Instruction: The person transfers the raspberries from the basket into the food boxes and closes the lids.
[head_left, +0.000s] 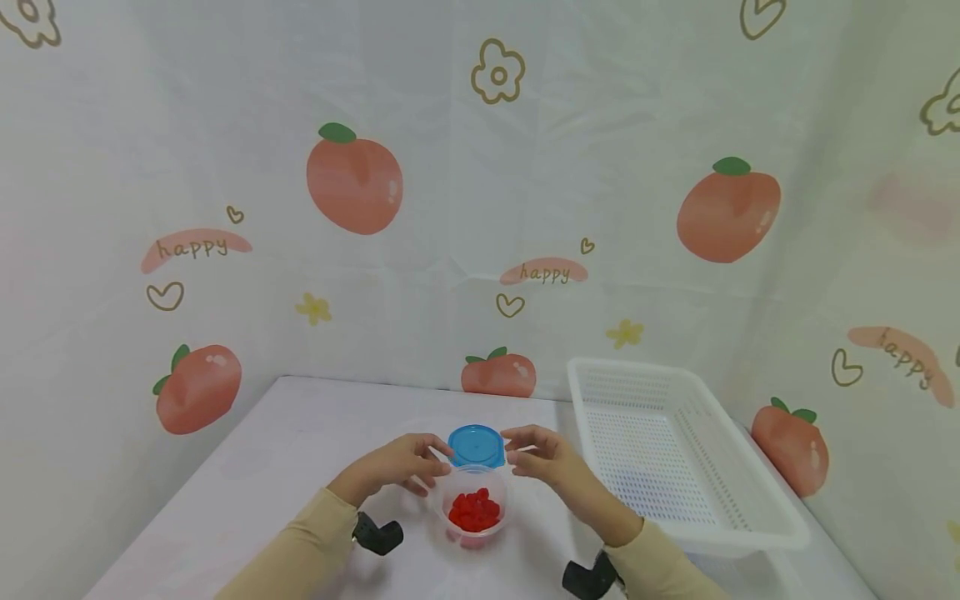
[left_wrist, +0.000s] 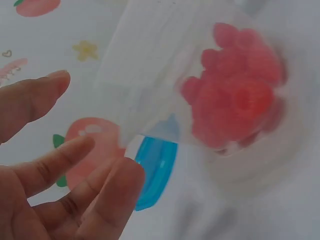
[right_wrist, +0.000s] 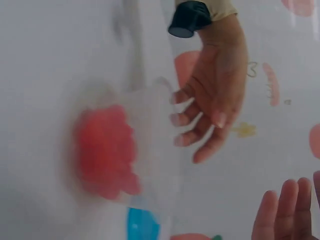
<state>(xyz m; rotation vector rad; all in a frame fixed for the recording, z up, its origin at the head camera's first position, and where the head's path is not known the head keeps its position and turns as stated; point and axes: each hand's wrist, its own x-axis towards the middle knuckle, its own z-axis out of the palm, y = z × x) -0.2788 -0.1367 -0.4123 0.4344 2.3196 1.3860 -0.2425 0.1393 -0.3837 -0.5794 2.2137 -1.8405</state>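
Observation:
A clear plastic tub (head_left: 442,500) stands on the table with a heap of small red berry-like pieces (head_left: 474,510) inside. Just behind it is a round blue lid (head_left: 476,446). My left hand (head_left: 401,462) hovers at the tub's upper left, fingers loosely bent and holding nothing. On the other side my right hand (head_left: 547,460) is raised by the lid's right edge, also with nothing in its fingers. In the left wrist view the red pieces (left_wrist: 235,90) show through the tub's wall. The right wrist view has the left hand (right_wrist: 215,90) close to the tub's rim.
A large white perforated basket (head_left: 750,475) stands to the right of my right arm. The white table (head_left: 322,417) runs back to a hanging cloth (head_left: 435,317) printed with fruit. Dark wrist cameras (head_left: 378,535) sit under both forearms.

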